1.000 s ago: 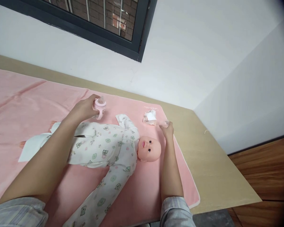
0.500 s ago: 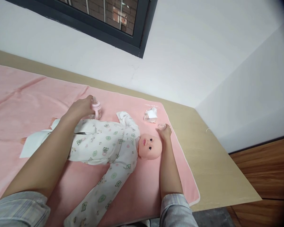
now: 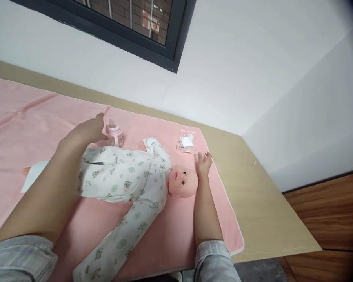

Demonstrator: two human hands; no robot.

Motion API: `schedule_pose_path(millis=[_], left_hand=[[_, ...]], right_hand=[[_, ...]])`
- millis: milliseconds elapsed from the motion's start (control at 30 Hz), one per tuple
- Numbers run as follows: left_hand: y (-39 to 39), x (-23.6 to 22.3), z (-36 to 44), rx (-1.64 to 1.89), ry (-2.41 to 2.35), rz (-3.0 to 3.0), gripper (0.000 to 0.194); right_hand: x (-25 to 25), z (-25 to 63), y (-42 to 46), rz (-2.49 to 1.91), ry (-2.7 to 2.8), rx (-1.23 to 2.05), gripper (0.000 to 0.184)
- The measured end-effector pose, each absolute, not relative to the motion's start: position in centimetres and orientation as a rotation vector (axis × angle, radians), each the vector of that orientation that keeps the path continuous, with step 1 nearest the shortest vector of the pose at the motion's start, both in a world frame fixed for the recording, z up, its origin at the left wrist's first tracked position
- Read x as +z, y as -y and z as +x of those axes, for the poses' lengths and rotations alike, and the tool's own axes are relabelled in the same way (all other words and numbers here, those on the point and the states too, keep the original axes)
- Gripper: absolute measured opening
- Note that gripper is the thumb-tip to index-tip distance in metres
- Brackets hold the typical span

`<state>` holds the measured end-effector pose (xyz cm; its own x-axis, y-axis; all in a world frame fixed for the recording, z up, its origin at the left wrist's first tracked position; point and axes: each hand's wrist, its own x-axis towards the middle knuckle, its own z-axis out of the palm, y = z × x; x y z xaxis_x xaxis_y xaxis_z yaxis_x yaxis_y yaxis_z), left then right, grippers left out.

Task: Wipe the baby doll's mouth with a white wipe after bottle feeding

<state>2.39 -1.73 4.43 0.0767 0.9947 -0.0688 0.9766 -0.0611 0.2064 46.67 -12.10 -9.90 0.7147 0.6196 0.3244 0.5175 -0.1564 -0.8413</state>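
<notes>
Item: two pale plaid cuffs [image 3: 20, 254], rolled at the person's forearms. Item: one doll [image 3: 182, 181] with a bald, pinkish plastic head, lying just beside the right wrist; its white, bear-printed cloth garment [image 3: 120, 176] extends toward the left forearm. Item: right hand [image 3: 205, 162], fingers apart and slightly curled; a small clear piece [image 3: 198, 157] sits by the thumb (contact cannot be told). Item: left hand [image 3: 90, 128], fingers spread wide. Item: one pink-and-clear handled baby bottle [image 3: 114, 135], upright, just beyond the left fingertips (touching or not, unclear). Item: one clear packet with white label [image 3: 186, 142], beyond the right fingers. Beneath: pink blanket [image 3: 164, 243], light wooden tabletop [image 3: 261, 211]. Farthest: dark-framed window [image 3: 153, 49].
</notes>
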Motion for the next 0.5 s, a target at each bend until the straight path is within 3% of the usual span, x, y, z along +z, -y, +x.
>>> schedule_pose_path(millis=[100,200,367,500], left_hand=[[4.1,6.0,3.3,0.489,-1.987,2.346,0.081],[6.9,7.8,6.2,0.807,-1.609,2.523,0.062],[9.1,9.1,14.6,0.314,-0.844,2.72,0.048],[8.6,8.2,21.5,-0.15,-0.513,2.575,0.044]], right_hand=[[-9.5,46.0,12.2,-1.744,0.942,-0.026,0.051],[-8.8,45.1,12.4,-1.717,1.067,-0.096,0.043],[-8.2,43.6,12.8,-1.735,1.312,0.025,0.045],[-8.3,42.8,12.6,-1.72,1.456,0.126,0.048]])
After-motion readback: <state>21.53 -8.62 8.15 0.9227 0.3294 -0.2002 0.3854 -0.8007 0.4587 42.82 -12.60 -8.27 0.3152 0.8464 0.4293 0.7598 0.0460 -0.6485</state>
